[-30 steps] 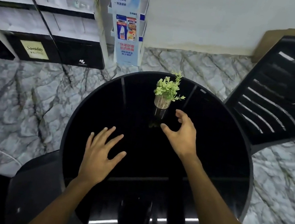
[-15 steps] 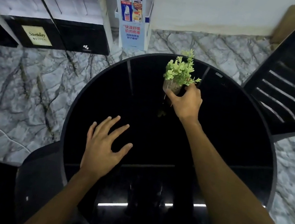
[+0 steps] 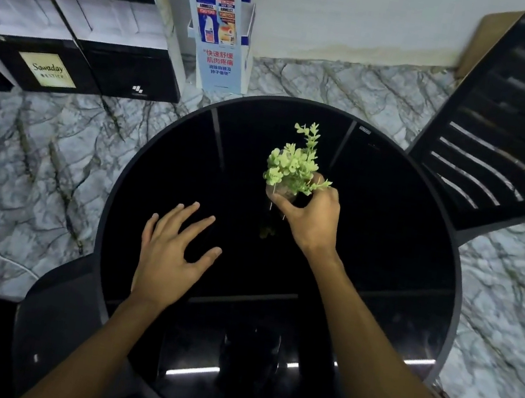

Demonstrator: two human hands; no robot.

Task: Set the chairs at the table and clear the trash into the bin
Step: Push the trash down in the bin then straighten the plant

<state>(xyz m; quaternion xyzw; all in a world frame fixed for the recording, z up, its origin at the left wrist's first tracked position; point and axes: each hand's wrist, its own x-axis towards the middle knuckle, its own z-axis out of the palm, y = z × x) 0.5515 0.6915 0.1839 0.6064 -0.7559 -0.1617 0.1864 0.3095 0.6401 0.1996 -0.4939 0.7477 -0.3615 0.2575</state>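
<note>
A round black glossy table (image 3: 395, 290) fills the middle of the head view. My right hand (image 3: 313, 219) grips the small pot of a green leafy plant (image 3: 290, 167) near the table's centre; the pot is mostly hidden by my fingers. My left hand (image 3: 172, 253) hovers flat over the table's left part, fingers spread, holding nothing. A black slatted chair (image 3: 514, 136) stands at the table's far right. Another black chair (image 3: 53, 320) sits at the near left, its seat tucked against the table edge. No trash or bin is in view.
Shelving with white and black boxes (image 3: 72, 38) lines the far left. A blue-and-white leaflet stand (image 3: 220, 28) stands just behind the table. A cardboard sheet (image 3: 487, 31) leans on the white wall. The floor is grey marble (image 3: 18, 158).
My right hand reached forward, closed on the plant pot and has drawn it a little nearer to me. My left hand stayed spread over the table.
</note>
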